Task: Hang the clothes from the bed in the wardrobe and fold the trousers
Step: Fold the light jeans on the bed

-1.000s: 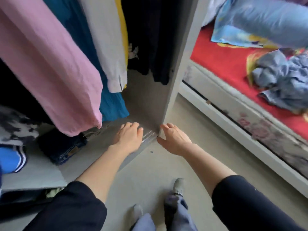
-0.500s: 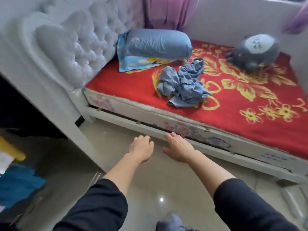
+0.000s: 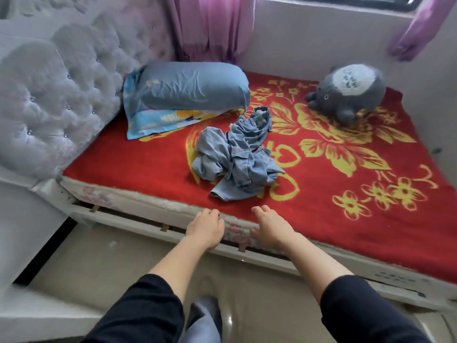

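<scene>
Soft daylight, blurred warped edges

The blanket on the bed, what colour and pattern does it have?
The blanket is red with yellow flowers and hearts, seen best in the head view.

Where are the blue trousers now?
In the head view, the trousers lie crumpled mid-bed on the red blanket, near the blue pillow, left of the grey plush toy.

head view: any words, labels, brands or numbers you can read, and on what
None can be read.
red blanket: yellow flowers and hearts only, no legible letters.
bed rail: faint blue marks, too blurred to read.
denim trousers: no label showing.
</scene>
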